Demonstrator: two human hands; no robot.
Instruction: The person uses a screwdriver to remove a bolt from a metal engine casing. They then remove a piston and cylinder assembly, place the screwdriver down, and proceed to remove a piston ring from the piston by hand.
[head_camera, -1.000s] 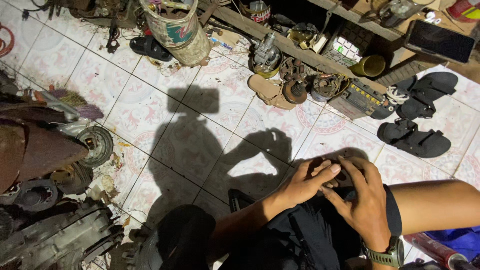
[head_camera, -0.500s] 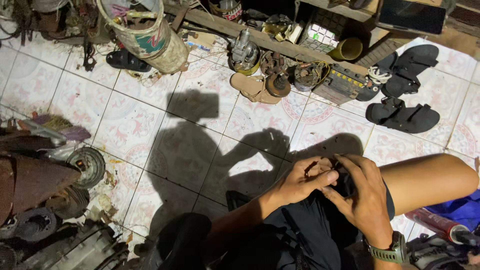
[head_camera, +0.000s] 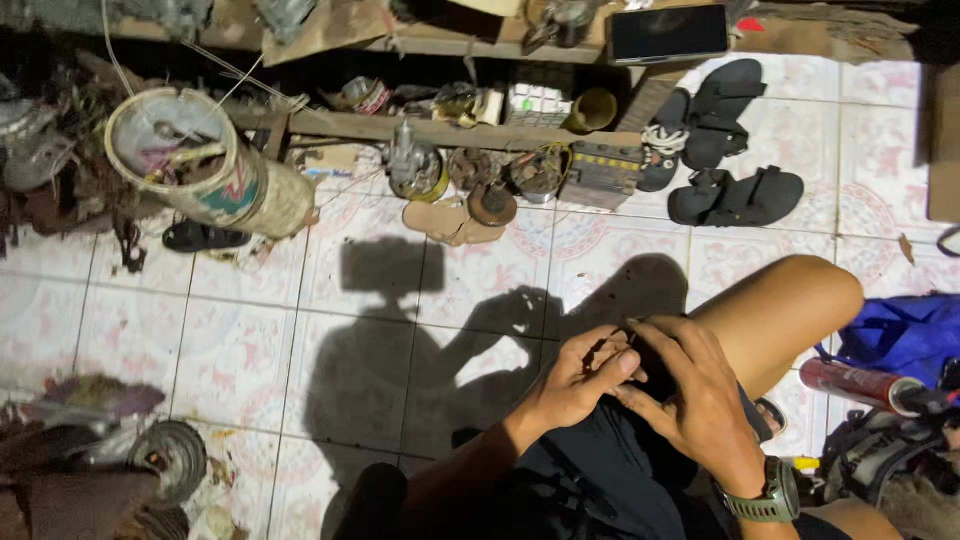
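Head view: both hands meet over the bent knee, left hand (head_camera: 580, 375) and right hand (head_camera: 690, 395) curled together around a small dark object (head_camera: 650, 355), mostly hidden; black sandals (head_camera: 735, 195) lie well apart on the tiled floor (head_camera: 240, 330).

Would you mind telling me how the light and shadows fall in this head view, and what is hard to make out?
Head view: hard light from behind the person throws a sharp shadow on the tiled floor; the small dark thing between the left hand and right hand is lost in shade; the top shelf is dim.
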